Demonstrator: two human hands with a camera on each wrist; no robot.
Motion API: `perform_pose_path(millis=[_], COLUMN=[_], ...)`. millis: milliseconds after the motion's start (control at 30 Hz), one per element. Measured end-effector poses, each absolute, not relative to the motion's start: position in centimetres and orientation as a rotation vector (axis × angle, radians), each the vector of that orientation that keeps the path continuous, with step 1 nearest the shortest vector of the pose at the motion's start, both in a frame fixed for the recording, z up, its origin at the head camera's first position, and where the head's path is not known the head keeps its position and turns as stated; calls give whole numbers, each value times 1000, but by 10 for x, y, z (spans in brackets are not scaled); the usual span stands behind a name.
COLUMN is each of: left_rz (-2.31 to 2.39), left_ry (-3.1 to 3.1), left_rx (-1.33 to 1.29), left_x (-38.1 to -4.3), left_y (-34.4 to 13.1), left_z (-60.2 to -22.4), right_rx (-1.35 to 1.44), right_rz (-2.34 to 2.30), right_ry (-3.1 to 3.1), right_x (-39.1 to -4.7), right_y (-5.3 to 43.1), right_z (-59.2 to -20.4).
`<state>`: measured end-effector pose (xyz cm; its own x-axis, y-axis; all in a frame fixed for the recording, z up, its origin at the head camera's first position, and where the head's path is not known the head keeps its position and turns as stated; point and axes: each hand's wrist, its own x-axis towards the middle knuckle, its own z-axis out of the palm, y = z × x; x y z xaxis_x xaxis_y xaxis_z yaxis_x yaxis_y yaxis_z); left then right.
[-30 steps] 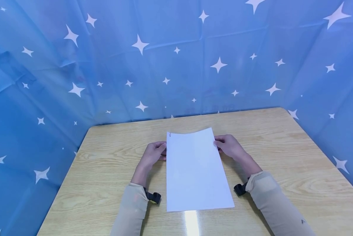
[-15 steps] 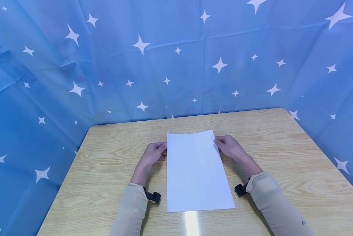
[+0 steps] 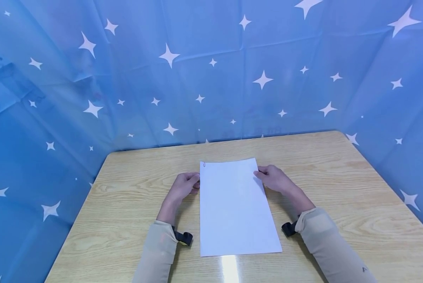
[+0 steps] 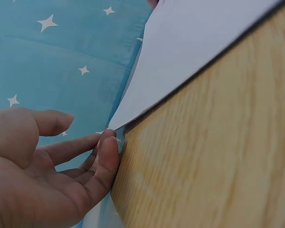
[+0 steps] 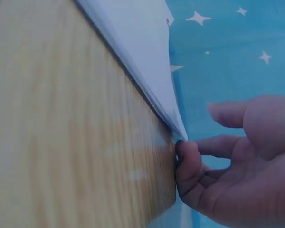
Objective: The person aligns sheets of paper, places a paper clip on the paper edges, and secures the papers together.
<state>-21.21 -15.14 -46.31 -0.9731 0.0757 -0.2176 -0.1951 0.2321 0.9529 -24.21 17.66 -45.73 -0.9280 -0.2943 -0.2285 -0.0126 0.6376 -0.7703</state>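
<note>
A stack of white paper (image 3: 236,208) lies lengthwise before me, its layered edge showing in the right wrist view. A small paper clip (image 3: 204,164) sits at its far left corner. My left hand (image 3: 184,184) is at the left edge near that corner; the left wrist view has its fingertips at the paper's corner and the thumb held apart. At the opposite edge is my right hand (image 3: 273,179), its thumb overlapping the sheet in the head view. From the right wrist view, fingertips (image 5: 187,154) touch the paper's corner and the thumb stands away from it.
The paper is on a light wood-grain table (image 3: 133,220). A blue cloth with white stars (image 3: 211,78) hangs behind and at both sides. Each wrist wears a black camera, one left (image 3: 185,238) and one right (image 3: 288,229).
The far edge of the paper has come down and lies flatter, its far right corner lower. My right thumb has shifted inward over the sheet. The left hand hardly moves.
</note>
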Motion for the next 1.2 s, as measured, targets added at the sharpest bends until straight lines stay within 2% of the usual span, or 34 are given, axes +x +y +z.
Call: perform_pose_path(millis=[967,1200], left_rz=[1792,1788], left_ry=[2290,2279], left_rx=[-123,-104], left_x=[-209,-209], left_y=[-151,-149], left_z=[-461,-459], right_rx=[-384,-323], right_rz=[-1132,-1136], right_ry=[2595,2570], right_x=[-237,-237], right_y=[178,180], right_z=[-456,-456])
